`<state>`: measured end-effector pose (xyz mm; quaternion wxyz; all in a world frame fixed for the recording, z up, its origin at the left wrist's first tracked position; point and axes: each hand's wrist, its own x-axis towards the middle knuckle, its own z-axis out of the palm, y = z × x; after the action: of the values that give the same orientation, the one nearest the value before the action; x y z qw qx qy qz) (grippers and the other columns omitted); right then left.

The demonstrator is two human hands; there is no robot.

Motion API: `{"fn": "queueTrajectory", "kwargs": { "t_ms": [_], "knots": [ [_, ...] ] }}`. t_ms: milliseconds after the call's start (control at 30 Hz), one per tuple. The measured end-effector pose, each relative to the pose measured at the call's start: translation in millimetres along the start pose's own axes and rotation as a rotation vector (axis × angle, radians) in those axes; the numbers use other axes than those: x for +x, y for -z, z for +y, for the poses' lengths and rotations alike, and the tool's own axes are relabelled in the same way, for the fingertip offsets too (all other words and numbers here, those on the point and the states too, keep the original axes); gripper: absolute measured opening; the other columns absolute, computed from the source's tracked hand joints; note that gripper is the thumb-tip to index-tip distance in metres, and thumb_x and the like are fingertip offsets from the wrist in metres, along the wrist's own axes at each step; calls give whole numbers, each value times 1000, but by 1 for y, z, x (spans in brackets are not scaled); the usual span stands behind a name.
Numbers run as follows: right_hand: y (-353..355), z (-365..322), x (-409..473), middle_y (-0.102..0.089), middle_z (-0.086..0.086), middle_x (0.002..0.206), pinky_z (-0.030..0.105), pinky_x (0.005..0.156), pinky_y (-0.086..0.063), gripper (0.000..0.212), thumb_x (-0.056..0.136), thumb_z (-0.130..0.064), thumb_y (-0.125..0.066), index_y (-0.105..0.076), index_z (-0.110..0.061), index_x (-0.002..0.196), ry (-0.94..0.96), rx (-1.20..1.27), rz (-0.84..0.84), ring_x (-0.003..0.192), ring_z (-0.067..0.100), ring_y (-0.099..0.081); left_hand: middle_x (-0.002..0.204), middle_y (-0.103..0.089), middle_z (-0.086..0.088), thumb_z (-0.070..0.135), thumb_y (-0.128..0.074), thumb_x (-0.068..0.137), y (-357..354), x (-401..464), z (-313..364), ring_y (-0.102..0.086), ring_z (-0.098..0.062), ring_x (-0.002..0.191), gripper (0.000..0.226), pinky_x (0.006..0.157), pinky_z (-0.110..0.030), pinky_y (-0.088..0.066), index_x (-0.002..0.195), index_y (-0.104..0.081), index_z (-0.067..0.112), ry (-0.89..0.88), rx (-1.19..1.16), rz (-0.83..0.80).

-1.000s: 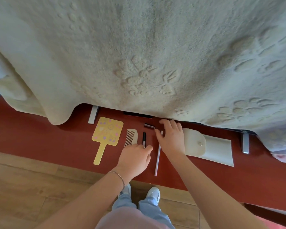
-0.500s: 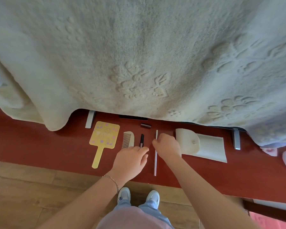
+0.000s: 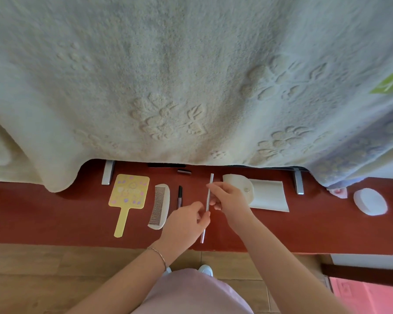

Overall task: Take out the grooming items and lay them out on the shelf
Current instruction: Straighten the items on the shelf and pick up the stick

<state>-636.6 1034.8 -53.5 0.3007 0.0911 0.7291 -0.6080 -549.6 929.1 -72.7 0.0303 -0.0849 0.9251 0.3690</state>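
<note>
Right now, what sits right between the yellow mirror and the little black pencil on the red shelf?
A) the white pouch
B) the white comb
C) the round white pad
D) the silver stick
B: the white comb lies between the yellow hand mirror and the black pencil on the red shelf.

Blanket (image 3: 191, 87) overhangs shelf (image 3: 43, 211) rear; bare shelf left of mirror (image 3: 128, 193).

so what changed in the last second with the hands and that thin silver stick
The right hand drew back from the small dark cap and now pinches the thin silver stick; the left hand shifted right to touch it. Yellow mirror, white comb and dark pencil stayed put.
</note>
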Motion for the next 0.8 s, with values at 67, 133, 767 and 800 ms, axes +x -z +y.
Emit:
{"fn": "queueTrajectory", "kwargs": {
  "t_ms": [67, 133, 767, 800],
  "knots": [
    [4, 1, 1, -58, 2, 56, 23, 55, -41, 10, 87, -16, -62, -68, -12, 82, 10, 14, 16, 55, 13, -49, 54, -39, 17, 31, -48, 94, -1, -4, 1, -46, -4, 49, 13, 51, -6, -35, 84, -46, 24, -11, -35, -12],
    [7, 1, 1, -60, 6, 62, 22, 54, -40, 11, 87, -14, -61, -68, -8, 81, 2, 35, 8, 57, 14, -50, 54, -42, 14, 28, -50, 93, -2, -7, 1, -46, -7, 48, 12, 51, -10, -36, 84, -49, 21, -1, -78, -11],
    [31, -29, 45, -62, -9, 73, 26, 63, -40, 14, 86, -33, -59, -69, -25, 81, 277, -907, 18, 70, 9, -56, 58, -51, 9, 40, -49, 90, -8, -28, -16, -55, -11, 61, 22, 55, -24, -44, 80, -53, 21, 105, 61, 8],
    [27, -24, 50, -63, -9, 77, 26, 64, -41, 15, 85, -37, -57, -68, -28, 82, 294, -1047, 6, 75, 12, -59, 60, -52, 9, 42, -47, 91, -7, -24, -14, -55, -11, 61, 22, 56, -24, -44, 82, -53, 23, 99, 120, 3]
  ]
}}
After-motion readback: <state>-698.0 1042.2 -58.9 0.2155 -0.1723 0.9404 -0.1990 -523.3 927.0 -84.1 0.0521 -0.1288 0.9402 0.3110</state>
